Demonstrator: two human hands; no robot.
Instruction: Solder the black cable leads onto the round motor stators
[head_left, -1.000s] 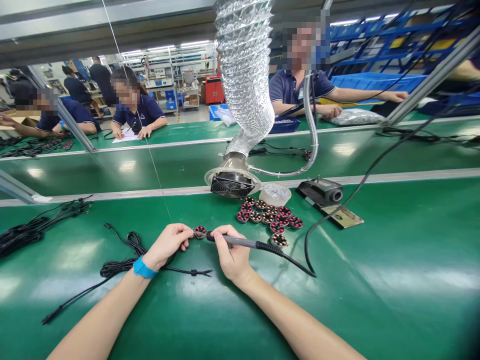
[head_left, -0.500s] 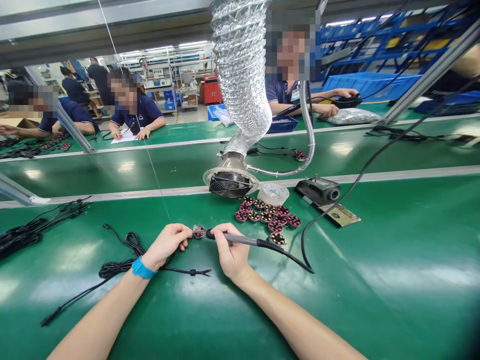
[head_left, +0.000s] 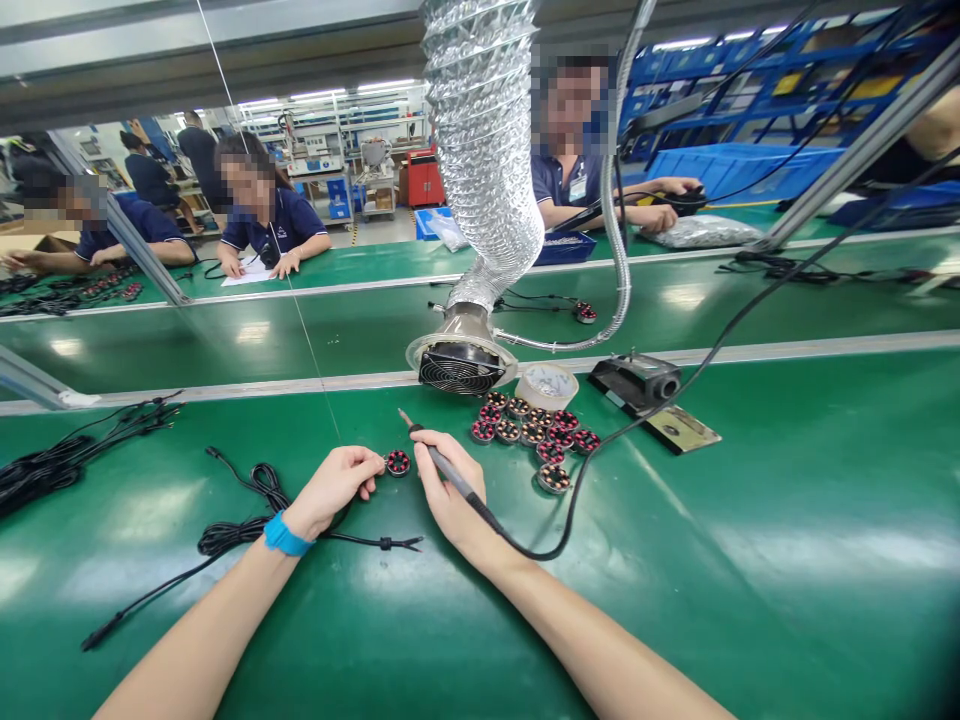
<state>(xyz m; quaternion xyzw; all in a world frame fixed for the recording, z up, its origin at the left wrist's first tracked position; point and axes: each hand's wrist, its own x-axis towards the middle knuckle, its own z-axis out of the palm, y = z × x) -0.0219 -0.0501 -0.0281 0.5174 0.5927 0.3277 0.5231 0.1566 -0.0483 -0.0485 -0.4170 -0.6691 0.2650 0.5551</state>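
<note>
My left hand (head_left: 346, 480), with a blue wristband (head_left: 286, 536), is closed in a pinch at the edge of a small round coil part (head_left: 397, 462). The part has a ring of red windings around a dark centre. What lies between the fingertips is mostly hidden. My right hand (head_left: 454, 485) is wrapped around a soldering iron (head_left: 450, 470) like a pen. Its bare tip points up and left, above the part and apart from it. A coiled black cable (head_left: 244, 520) lies beside and partly under my left hand, with its split end (head_left: 405, 544) on the green bench.
Several coil parts (head_left: 534, 434) sit right of centre near a tape roll (head_left: 547, 384). A soldering iron stand (head_left: 637, 382) is behind them. A fume duct (head_left: 487, 150) with a fan (head_left: 460, 368) hangs overhead. Black cables (head_left: 52, 465) lie left. Co-workers sit across the bench.
The soldering iron's tip has lifted off the coil part and swung up and away, its handle now steeper. A wisp of smoke over the part is gone. My left hand stays put.
</note>
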